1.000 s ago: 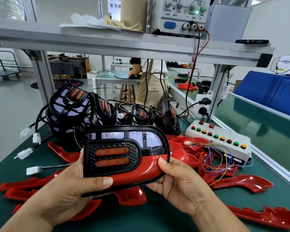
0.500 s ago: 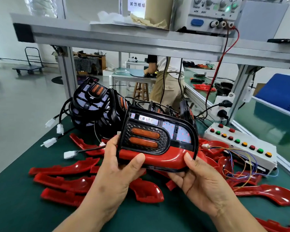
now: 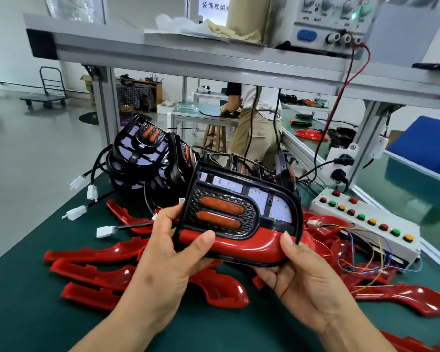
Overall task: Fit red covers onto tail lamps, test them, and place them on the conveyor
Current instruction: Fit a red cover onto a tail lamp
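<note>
The left hand (image 3: 173, 252) grips the left end of a black tail lamp (image 3: 241, 199). Its thumb lies on the red cover (image 3: 244, 246) and its fingers curl behind the lamp's edge. The right hand (image 3: 308, 278) grips the right end, with the thumb tip on the cover's corner and the fingers tucked beneath.

The lamp sits at the centre of the frame, raised above the green mat (image 3: 23, 313), its face toward the camera and tilted down to the right. The red cover runs along its lower edge. Two amber lenses (image 3: 219, 212) sit in the honeycomb panel, with pale panels dotted red above and to the right.

Loose red covers (image 3: 92, 270) lie scattered on the mat under and around the hands. Just behind, in the upper left, is a heap of black tail lamps (image 3: 140, 151), with their white connectors (image 3: 76, 182) trailing left.

Right of centre stands a white button box (image 3: 366, 221) with coloured wires. Beyond it, the green conveyor (image 3: 404, 196) runs along the right edge. On the shelf (image 3: 163, 53) at the top right sits a power supply (image 3: 333, 21).
</note>
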A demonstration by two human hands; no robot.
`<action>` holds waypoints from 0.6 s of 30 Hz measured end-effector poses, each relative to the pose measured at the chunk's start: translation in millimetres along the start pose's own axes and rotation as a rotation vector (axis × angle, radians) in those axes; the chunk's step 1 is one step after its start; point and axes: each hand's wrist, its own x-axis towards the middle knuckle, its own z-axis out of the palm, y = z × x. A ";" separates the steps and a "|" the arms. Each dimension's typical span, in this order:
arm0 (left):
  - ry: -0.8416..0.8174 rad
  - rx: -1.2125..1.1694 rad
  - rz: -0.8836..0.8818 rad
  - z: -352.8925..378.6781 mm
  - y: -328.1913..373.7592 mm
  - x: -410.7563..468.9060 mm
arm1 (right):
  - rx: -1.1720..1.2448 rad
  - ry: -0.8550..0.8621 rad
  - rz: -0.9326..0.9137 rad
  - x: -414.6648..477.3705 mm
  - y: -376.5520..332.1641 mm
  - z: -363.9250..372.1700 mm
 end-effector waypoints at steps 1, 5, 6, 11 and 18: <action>-0.018 -0.004 -0.022 -1.1 0.4 0.5 | 0.004 0.009 -0.008 -0.1 0.0 -0.2; -0.118 0.021 -0.063 -3.1 3.5 2.9 | 0.008 0.032 -0.010 -0.1 -0.6 -1.4; -0.121 0.023 -0.064 -2.9 4.0 3.1 | 0.005 0.035 -0.010 0.0 -0.5 -1.6; -0.098 0.032 -0.041 -1.9 4.1 3.2 | -0.035 0.057 -0.026 2.1 1.6 -2.0; -0.073 0.042 -0.022 -0.9 3.9 3.9 | -0.066 0.053 -0.058 1.1 0.8 -0.3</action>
